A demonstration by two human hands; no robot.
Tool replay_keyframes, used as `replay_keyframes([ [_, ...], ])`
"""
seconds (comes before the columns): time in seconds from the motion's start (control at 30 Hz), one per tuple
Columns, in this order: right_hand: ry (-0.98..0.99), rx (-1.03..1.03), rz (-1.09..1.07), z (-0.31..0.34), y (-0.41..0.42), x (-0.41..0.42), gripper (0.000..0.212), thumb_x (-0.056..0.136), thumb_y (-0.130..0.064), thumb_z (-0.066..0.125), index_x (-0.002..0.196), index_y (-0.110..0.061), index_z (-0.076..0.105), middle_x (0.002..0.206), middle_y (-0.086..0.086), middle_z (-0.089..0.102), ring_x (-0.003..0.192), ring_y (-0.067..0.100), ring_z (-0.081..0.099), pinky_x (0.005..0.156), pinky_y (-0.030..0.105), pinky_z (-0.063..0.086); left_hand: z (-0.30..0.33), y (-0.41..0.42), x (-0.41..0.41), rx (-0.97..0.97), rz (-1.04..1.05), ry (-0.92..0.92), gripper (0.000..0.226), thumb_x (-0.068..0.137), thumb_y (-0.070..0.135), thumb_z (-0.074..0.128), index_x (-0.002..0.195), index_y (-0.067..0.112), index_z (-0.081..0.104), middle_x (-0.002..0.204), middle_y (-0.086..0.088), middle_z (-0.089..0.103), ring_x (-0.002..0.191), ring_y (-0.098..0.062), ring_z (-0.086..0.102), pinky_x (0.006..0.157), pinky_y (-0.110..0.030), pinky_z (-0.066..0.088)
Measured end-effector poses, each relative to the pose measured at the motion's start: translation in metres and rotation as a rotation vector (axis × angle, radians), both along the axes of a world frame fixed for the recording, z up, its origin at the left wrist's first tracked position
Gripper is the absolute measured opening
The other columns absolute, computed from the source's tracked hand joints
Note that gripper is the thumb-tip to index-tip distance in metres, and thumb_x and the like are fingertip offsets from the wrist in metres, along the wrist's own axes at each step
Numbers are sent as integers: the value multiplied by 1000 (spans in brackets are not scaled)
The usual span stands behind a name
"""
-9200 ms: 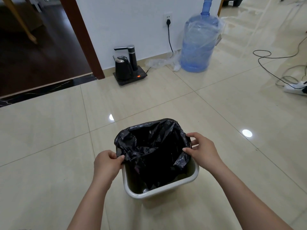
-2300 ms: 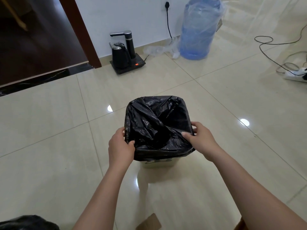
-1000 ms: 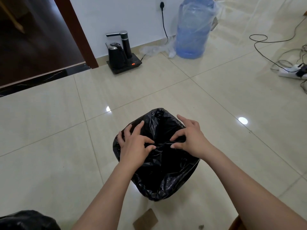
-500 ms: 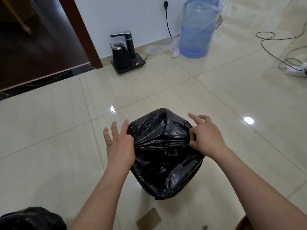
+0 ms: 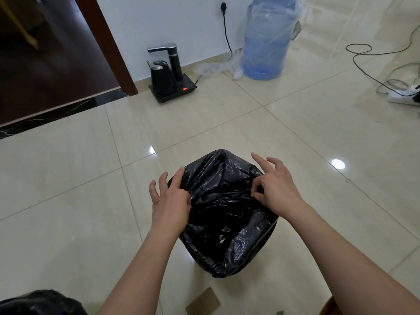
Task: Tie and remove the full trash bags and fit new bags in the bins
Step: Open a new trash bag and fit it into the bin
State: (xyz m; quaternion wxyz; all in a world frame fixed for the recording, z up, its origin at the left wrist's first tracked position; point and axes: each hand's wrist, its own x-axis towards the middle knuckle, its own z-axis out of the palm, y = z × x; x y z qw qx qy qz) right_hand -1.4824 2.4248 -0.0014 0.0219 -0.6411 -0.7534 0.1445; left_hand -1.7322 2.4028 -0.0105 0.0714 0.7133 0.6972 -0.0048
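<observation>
A black trash bag (image 5: 227,237) is draped over the bin on the tiled floor and hides the bin completely. My left hand (image 5: 169,201) pinches the bag's plastic at its left side with thumb and forefinger, the other fingers spread. On the right side, my right hand (image 5: 276,189) pinches the plastic the same way, with its index and middle fingers raised. The far part of the bag's top stands up in a loose fold between my hands. A second black bag (image 5: 38,303) shows at the bottom left corner, mostly out of frame.
A black kettle on a pump base (image 5: 169,78) and a large blue water bottle (image 5: 268,37) stand by the white wall. A power strip (image 5: 402,96) with cables lies at the far right. A cardboard scrap (image 5: 203,302) lies near my feet. A dark doorway opens at far left.
The bag went from being fitted round the bare rim to covering the whole bin. In the last second my hands moved apart from the middle to the bag's sides.
</observation>
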Motion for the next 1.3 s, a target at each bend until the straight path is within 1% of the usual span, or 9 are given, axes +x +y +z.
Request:
replay_keyframes([
  [0.2,-9,51,-16,0,4,6,14,80,-17,62,69,-26,62,157,-12,28,139,21,25,100,35,35,-2,3,-12,91,58,-9,20,82,10,62,69,25,62,158,7,19,140,-26,8,114,-45,4],
  [0.27,156,36,-60,1,6,8,12,80,-13,61,75,-23,60,148,-6,43,129,20,38,86,33,42,2,5,-13,151,57,-237,11,83,17,69,87,27,69,153,5,31,134,-24,21,110,-41,15],
  [0.43,432,-17,-157,2,8,15,29,90,-22,62,118,-23,56,119,1,58,108,21,57,89,32,43,5,8,-15,139,237,-464,48,90,33,63,134,20,50,129,-2,52,120,-23,48,97,-34,37],
  [0.6,592,-396,-287,-5,5,17,66,90,-63,48,146,-30,33,141,0,49,124,18,49,106,35,38,-1,8,-15,-80,432,-788,45,90,52,55,119,17,59,102,11,59,97,-11,58,70,-20,40],
  [0.8,754,-456,-487,-17,8,13,72,86,-79,27,144,-36,34,148,-4,42,134,18,40,111,38,30,-6,10,-17,-220,590,-950,48,91,64,41,98,21,60,102,7,62,92,-8,57,69,-25,41],
  [0.93,717,-446,-477,-12,9,13,69,89,-74,32,143,-32,36,145,0,45,131,20,43,111,40,33,-5,11,-18,-228,563,-901,34,93,45,54,113,18,56,106,6,61,93,-10,58,72,-27,44],
  [1.1,390,-502,-303,3,5,15,81,87,-48,66,150,-27,20,136,5,51,117,24,54,87,30,46,-2,6,-24,-208,453,-516,51,88,26,63,133,14,44,112,-4,60,96,-22,57,77,-32,47],
  [1.23,401,-711,-352,6,2,18,85,83,-13,74,145,-35,20,108,-1,53,87,23,61,50,33,57,-2,4,-24,-373,527,-754,41,82,5,65,115,20,45,106,-5,58,93,-26,62,66,-39,60],
  [1.3,382,-644,-314,5,3,16,87,80,-1,71,146,-33,23,112,3,52,92,27,60,56,35,59,-3,4,-24,-321,501,-804,43,81,-1,60,114,22,46,103,-4,58,91,-26,63,68,-44,60],
])
